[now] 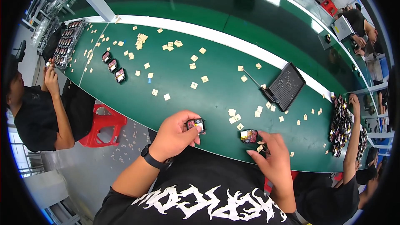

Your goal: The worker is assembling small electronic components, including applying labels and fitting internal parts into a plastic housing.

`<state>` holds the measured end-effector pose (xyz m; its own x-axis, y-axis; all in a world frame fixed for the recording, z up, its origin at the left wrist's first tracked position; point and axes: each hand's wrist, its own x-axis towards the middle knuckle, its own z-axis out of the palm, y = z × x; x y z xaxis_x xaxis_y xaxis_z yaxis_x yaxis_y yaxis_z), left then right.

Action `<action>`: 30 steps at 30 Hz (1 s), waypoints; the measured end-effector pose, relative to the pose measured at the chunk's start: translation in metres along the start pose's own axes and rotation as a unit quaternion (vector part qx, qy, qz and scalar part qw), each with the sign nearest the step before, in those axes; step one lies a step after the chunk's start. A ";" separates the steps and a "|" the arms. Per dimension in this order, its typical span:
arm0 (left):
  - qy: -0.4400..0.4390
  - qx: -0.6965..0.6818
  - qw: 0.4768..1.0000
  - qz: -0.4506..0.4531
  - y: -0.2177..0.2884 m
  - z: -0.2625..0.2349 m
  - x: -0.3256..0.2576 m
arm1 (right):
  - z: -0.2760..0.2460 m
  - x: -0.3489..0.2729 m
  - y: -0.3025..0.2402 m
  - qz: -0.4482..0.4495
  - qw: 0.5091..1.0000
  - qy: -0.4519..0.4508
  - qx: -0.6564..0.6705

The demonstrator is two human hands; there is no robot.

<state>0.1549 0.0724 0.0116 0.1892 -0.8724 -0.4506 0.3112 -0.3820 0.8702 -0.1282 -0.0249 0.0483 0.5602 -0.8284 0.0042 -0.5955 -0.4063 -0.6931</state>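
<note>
My left hand [176, 133] grips a small black device with a red and white face [196, 124] just above the near edge of the green table [183, 75]. My right hand [273, 155] rests on the table edge with its fingers spread over small tan squares [260, 147]; it is not closed on anything. A second small black device [249, 136] lies on the table just left of my right fingers. A black watch sits on my left wrist [154, 159].
Many tan squares [141, 39] are scattered over the table. A black perforated tray [286, 86] lies right of centre, three small devices [113, 65] at left. Trays of devices stand at far left [68, 41] and right [341, 125]. Seated people work on both sides; a red stool [104, 125] stands left.
</note>
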 end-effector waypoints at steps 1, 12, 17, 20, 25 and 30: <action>-0.013 0.016 1.000 -0.010 0.003 0.001 0.001 | 0.001 0.004 0.001 0.000 1.000 -0.010 -0.029; -0.164 -0.092 0.978 -0.085 0.007 -0.025 0.014 | 0.015 0.012 0.022 0.029 0.999 -0.007 -0.026; -0.217 -0.078 0.972 -0.038 0.009 -0.029 0.016 | 0.016 0.015 0.015 0.038 0.998 -0.007 -0.039; -0.206 -0.063 0.976 0.019 0.000 -0.030 0.013 | 0.018 0.015 0.013 0.037 0.998 -0.010 -0.041; -0.167 -0.039 0.985 0.038 -0.001 -0.026 0.004 | 0.021 0.016 0.009 0.029 0.999 -0.007 -0.039; -0.111 -0.072 0.991 -0.014 0.013 -0.033 -0.004 | 0.021 0.015 0.008 0.027 0.998 0.002 -0.051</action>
<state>0.1886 0.0809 0.0181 -0.0260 -0.9138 -0.4053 0.4455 -0.3735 0.8136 -0.1124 -0.0328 0.0277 0.5229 -0.8519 -0.0282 -0.6809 -0.3976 -0.6151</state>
